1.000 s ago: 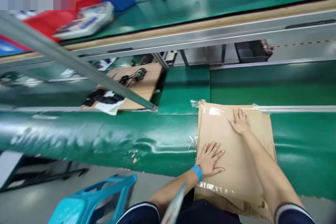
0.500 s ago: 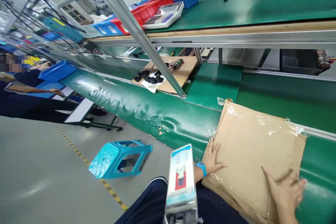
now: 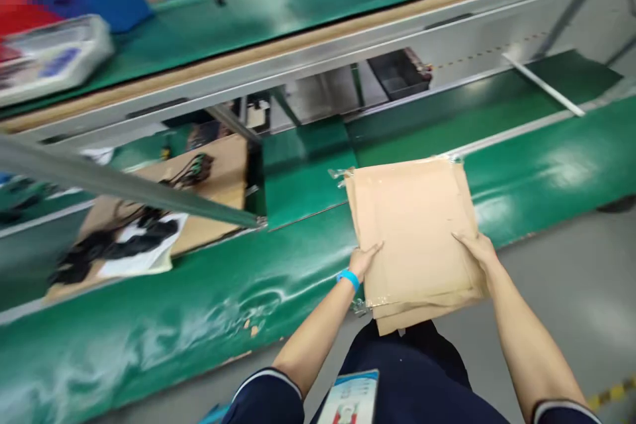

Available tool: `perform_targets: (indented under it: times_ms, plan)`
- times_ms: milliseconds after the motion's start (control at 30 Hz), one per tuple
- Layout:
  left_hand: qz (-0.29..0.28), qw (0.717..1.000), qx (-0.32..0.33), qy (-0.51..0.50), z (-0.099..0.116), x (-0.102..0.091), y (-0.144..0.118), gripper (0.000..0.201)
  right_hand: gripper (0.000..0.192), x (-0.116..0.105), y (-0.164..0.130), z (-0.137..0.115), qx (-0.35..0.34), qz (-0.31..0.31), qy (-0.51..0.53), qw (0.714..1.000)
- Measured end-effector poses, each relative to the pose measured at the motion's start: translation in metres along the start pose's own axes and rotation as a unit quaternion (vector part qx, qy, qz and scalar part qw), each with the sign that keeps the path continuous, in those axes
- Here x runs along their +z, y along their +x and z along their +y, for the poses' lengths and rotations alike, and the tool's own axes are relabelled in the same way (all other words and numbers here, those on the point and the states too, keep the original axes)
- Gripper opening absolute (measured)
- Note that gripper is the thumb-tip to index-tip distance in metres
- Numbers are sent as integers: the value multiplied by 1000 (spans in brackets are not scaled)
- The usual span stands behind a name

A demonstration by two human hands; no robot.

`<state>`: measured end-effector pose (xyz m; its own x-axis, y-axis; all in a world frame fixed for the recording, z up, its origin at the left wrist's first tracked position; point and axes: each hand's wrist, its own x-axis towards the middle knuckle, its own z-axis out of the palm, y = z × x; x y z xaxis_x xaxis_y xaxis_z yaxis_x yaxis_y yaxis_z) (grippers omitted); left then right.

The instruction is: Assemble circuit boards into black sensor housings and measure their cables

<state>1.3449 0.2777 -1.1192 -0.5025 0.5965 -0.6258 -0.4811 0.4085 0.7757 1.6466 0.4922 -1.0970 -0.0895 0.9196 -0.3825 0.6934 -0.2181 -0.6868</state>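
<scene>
Flattened brown cardboard sheets (image 3: 417, 232), stacked with scraps of clear tape at their corners, lie partly over the green bench edge in front of my body. My left hand (image 3: 365, 260) grips the stack's left side, thumb on top and fingers hidden underneath. On the opposite side, my right hand (image 3: 477, 252) holds the right edge the same way, its thumb lying on the upper face. A blue band (image 3: 348, 279) circles my left wrist.
Black cabled parts (image 3: 144, 232) and white paper lie on a cardboard sheet (image 3: 218, 192) at left. A slanting metal post (image 3: 124, 182) rises beside it. Above runs a green shelf (image 3: 308, 6) with a calculator (image 3: 54, 56) and blue bin (image 3: 94, 3). A black crate (image 3: 400, 76) sits behind.
My hands have gone from lying flat on the cardboard to gripping its two sides. The stack has turned straighter to me, and my view has swung to the right.
</scene>
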Motion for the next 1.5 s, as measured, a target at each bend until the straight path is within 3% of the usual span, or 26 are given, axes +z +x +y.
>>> perform_targets:
  times_ms: [167,333,400,467,567,600,700,767,833,967,1067,1167,1267,1333,1433,1500]
  plan:
    - [-67,996,-47,-25,10,7,-13,60,62,-8,6,14,55,3,61,997]
    - [-78,994,-74,-4,5,37,-39,48,101,-25,-2,40,86,32,94,991]
    - [-55,997,-48,5,14,52,-54,49,114,-34,-5,53,92,32,115,989]
    - [-24,1000,5,7,35,69,-75,56,114,-43,-5,66,96,18,149,984]
    - [-4,995,95,42,80,104,-124,61,92,-55,-8,84,83,-30,226,970]
    - [1,986,137,98,93,120,-146,61,82,-60,-10,92,71,-54,256,963]
    - [-18,944,223,242,115,186,-217,59,65,-86,-24,128,33,-132,342,930]
    - [-44,918,254,302,111,248,-257,54,69,-124,-34,168,21,-154,384,910]
    - [-104,901,273,321,100,322,-279,49,77,-183,-37,221,23,-142,411,900]
    - [-278,883,243,289,63,485,-276,49,72,-345,-36,351,55,-78,439,893]
    - [-388,854,170,304,14,607,-269,54,62,-449,-65,454,84,-3,483,872]
    - [-461,814,96,340,-49,735,-257,56,62,-515,-92,535,94,114,550,822]
    - [-522,759,30,388,-117,884,-251,60,62,-579,-90,604,88,241,598,759]
    - [-561,724,37,399,-158,993,-265,68,61,-630,-88,649,83,319,612,719]
    - [-632,658,68,404,-209,1159,-317,82,56,-715,-103,711,83,408,616,669]
    - [-683,580,64,438,-244,1267,-366,84,56,-768,-123,751,85,462,610,638]
